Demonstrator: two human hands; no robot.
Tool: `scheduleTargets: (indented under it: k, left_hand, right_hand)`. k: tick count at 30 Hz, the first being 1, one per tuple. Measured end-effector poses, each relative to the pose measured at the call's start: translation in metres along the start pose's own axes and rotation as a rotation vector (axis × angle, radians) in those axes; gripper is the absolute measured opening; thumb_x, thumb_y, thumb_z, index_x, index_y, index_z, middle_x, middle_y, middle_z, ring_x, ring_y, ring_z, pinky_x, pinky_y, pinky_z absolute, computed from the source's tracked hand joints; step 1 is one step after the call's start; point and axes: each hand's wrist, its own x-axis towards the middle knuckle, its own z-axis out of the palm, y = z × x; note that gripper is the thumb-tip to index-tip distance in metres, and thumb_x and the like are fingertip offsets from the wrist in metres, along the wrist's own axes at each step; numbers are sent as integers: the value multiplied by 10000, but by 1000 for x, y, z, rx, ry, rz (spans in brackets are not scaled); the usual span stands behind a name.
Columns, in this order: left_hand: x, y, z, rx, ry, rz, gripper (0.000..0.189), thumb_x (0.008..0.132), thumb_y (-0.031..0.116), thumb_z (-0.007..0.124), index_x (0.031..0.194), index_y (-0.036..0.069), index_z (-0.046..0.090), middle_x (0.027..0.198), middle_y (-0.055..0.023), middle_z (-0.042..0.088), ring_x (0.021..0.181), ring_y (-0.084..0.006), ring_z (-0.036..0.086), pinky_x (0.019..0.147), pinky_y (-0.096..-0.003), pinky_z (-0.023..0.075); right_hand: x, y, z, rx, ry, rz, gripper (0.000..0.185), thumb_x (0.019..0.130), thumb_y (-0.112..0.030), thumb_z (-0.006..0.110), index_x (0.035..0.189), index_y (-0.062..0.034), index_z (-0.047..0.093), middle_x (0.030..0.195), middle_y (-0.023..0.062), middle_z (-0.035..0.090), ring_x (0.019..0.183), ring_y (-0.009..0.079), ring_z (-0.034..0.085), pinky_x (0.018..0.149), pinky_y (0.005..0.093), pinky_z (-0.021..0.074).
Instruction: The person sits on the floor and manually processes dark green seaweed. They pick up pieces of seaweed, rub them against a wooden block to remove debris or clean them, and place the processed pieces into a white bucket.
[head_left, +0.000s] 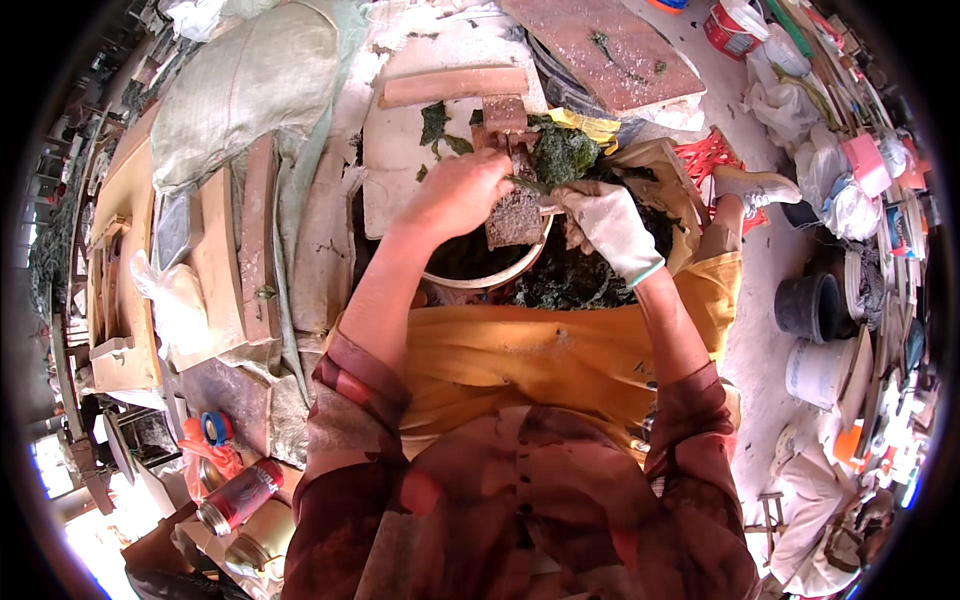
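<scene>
My bare left hand (471, 184) pinches one end of a narrow green strand, seemingly seaweed (529, 184). The strand's other end runs to the fingers of my right hand (606, 225), which wears a white knit glove. A small pale edge shows under the gloved fingers; I cannot tell what it is. Below both hands a rough, crusted wooden block (514, 219) juts over a round tub (491, 282) with a dark inside. A broad wrinkled green leaf (564, 154) lies just beyond the gloved hand. More dark seaweed (574, 287) is heaped right of the tub.
A white board (390, 161) with leaf scraps lies ahead. A stuffed woven sack (247, 97) and wooden boards (217, 262) are at the left. A brown board (607, 60) covers a dark tub. Black bucket (806, 306) and a seated person (817, 517) are at the right.
</scene>
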Motion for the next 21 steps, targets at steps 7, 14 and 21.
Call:
scheduleTargets:
  k: [7, 14, 21]
  left_hand:
    - [20, -18, 6, 165, 11, -204, 163, 906, 181, 529, 968, 32, 557, 979, -168, 627, 915, -376, 605, 768, -495, 467]
    - [7, -42, 5, 60, -272, -400, 274, 914, 296, 518, 979, 70, 657, 983, -148, 668, 912, -341, 635, 819, -448, 488]
    - [-6, -39, 11, 154, -379, -384, 378, 924, 390, 523, 876, 42, 662, 859, -199, 655, 826, -387, 617, 724, -445, 477]
  right_hand:
    - [48, 2, 18, -833, 346, -435, 290, 884, -326, 551, 842, -69, 679, 828, 182, 662, 794, 365, 640, 724, 415, 510]
    - [29, 37, -13, -781, 416, -181, 337, 877, -339, 553, 851, -30, 684, 767, 187, 663, 729, 334, 654, 664, 386, 510]
    - [-32, 83, -17, -1398, -327, 5, 546, 943, -501, 420, 839, -43, 699, 835, 196, 671, 743, 337, 656, 632, 396, 509]
